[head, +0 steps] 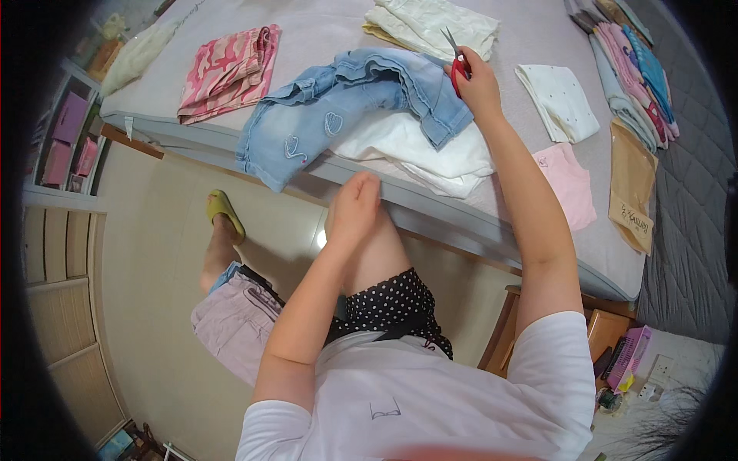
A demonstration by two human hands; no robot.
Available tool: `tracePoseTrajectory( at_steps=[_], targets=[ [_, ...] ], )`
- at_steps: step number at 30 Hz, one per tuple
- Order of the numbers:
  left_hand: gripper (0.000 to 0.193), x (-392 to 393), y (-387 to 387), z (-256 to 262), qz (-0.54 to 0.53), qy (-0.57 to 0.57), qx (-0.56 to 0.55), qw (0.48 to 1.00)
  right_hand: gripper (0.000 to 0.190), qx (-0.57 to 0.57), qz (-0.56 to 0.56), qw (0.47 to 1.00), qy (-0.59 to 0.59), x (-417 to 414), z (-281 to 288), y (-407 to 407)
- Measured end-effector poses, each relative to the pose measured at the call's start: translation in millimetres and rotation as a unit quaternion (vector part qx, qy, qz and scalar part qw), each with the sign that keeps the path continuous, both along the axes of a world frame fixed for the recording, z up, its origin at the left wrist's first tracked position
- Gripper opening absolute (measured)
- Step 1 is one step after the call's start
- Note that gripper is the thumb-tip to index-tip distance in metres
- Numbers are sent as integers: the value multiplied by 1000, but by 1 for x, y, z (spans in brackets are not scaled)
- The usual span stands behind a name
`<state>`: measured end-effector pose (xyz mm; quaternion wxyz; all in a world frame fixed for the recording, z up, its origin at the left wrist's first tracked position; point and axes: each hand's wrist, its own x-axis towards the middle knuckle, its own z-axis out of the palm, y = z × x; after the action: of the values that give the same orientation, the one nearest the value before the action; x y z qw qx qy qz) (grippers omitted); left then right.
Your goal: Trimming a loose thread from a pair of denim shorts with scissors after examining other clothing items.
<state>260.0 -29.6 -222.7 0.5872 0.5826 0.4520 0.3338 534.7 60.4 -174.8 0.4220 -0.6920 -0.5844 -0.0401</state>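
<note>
My right hand (479,86) grips scissors (459,69) by their red handles. The blades stick up past my fingers, slightly apart, toward folded white cloth. Below that hand lies a crumpled pair of light-blue denim shorts (357,95) with stitched patches, one leg hanging over the bed's edge. A rumpled white garment (415,150) is partly under the denim. My left hand (356,204) is closed in a loose fist above my knee, in front of the mattress edge; nothing shows in it.
Pink camouflage clothing (230,72) lies folded at left on the bed (323,23). Folded white cloth (432,26), a dotted white garment (557,102), a pink garment (568,184), a brown packet (631,184) and stacked clothes (631,80) lie beyond. Mauve clothing (236,322) drapes near my left thigh.
</note>
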Motion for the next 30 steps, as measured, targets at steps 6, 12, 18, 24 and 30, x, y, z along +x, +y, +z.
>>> tracePoseTrajectory(
  at_steps=[6, 12, 18, 24, 30],
  targets=[
    [25, 25, -19, 25, -74, -65, 66, 993, 35, -3, -2, 1000, 12, -1, -2, 1],
    [28, 40, -8, 39, -44, 85, 153, 984, 41, 5, -8, 1000, -21, 0, -3, 1],
    [28, 44, -8, 30, -16, 89, 174, 981, 41, 10, -7, 1000, -22, -2, -6, 1],
    [28, 19, -24, 12, -17, -47, 69, 996, 39, 3, -8, 1000, -2, 1, -4, 1],
    [25, 9, -29, 26, -9, -148, -24, 989, 36, 1, -7, 1000, 17, -3, -3, 0]
  ],
)
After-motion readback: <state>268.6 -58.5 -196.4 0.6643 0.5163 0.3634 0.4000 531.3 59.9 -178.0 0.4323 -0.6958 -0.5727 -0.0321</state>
